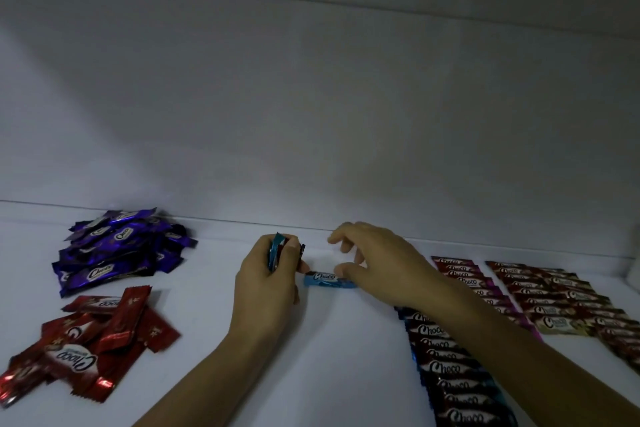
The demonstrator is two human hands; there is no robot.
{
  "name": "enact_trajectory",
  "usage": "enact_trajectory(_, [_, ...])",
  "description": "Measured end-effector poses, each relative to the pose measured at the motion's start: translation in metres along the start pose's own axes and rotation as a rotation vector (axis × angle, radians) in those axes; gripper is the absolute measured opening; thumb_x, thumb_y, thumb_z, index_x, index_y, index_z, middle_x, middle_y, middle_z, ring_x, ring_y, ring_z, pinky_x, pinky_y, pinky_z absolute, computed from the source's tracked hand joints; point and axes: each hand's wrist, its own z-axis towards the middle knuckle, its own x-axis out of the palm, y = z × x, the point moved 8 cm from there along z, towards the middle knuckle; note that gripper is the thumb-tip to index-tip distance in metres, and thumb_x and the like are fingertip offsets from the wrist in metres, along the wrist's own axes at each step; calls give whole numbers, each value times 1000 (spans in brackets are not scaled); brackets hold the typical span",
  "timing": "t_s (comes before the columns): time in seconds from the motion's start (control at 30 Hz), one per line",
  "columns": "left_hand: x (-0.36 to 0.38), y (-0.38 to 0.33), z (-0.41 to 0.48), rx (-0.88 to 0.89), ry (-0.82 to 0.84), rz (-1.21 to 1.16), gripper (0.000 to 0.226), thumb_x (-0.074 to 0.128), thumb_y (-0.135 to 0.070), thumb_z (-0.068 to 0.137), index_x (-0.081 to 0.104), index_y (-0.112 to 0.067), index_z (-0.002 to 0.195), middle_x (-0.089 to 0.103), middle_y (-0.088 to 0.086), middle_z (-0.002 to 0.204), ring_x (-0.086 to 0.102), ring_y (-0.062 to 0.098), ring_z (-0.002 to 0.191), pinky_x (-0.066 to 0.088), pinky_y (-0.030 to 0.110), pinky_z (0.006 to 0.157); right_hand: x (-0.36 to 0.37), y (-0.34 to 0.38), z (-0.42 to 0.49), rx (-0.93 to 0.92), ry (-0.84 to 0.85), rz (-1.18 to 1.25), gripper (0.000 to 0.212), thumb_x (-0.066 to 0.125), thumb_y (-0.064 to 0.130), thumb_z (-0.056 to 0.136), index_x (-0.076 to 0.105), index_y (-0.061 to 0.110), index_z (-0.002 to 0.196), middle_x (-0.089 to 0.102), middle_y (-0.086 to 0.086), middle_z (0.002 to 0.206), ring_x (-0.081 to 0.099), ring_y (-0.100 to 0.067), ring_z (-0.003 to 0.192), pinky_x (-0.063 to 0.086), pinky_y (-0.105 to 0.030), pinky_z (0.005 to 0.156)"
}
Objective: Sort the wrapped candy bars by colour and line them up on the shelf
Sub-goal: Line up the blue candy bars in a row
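With spare blue bars [277, 251] pinched in the left hand [266, 284] and one blue bar [329, 280] on the shelf [311, 357] touched by the spread right hand [377, 263], that bar could be nudged crooked.

Red pile [79, 347]: blurred, cut by the left edge.
Blue row [457, 378]: runs off the bottom edge, far end under the right forearm [519, 340].
In left hand [268, 284]: bars [277, 250] mostly covered by fingers, count unclear.
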Motion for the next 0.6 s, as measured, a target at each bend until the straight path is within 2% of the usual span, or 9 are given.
enact_trajectory(0.07, [-1,0,0,5,-8,9,14,50,-25,97,61,-22,88,66,-1,72,52,1,49,42,15,49,5,6,-2,-50,55,-98,21,59,34,91,66,27,110,60,11,103,54,-8,88,33,-23,77])
enact_trajectory(0.17, [-1,0,1,16,-19,34,14,50,-25,97,59,-25,87,66,-1,74,53,3,52,43,16,52,20,14,-5,-108,176,-215,24,50,31,96,72,22,101,65,4,101,56,-15,91,31,-29,85])
enact_trajectory(0.3, [3,-1,0,20,11,50,13,51,-24,97,61,-23,87,66,-2,70,48,6,48,42,21,47,18,8,-3,-137,122,-374,29,37,24,100,64,14,101,63,-3,103,56,-22,91,27,-28,76])
enact_trajectory(0.37, [3,0,-1,11,25,55,13,51,-25,97,61,-22,89,66,-8,67,47,4,45,42,20,45,18,2,-4,-141,98,-422,25,35,19,101,59,13,104,62,-4,103,56,-21,90,25,-26,73])
enact_trajectory(0.43, [3,1,0,4,27,48,13,51,-26,97,61,-22,91,66,-9,67,47,4,45,41,18,44,17,-6,-6,-117,93,-423,24,33,22,102,54,13,110,61,-3,106,53,-18,86,21,-23,73])
enact_trajectory(0.47, [3,1,0,4,28,49,13,50,-27,97,61,-22,92,66,-9,68,47,5,45,42,19,44,16,-10,-6,-92,92,-398,25,31,25,103,52,14,113,61,-2,106,49,-16,83,22,-21,75])
enact_trajectory(0.53, [5,0,0,7,36,67,12,50,-31,97,60,-25,94,66,-8,70,48,6,47,44,19,46,16,-18,-4,-53,90,-363,26,29,28,104,49,15,115,61,0,104,48,-15,82,25,-22,95])
enact_trajectory(0.6, [6,0,0,5,50,97,11,50,-34,96,58,-27,99,65,-5,74,51,6,51,45,18,49,17,-24,-2,-40,80,-424,27,27,28,103,49,16,113,60,0,104,53,-17,91,22,-30,109])
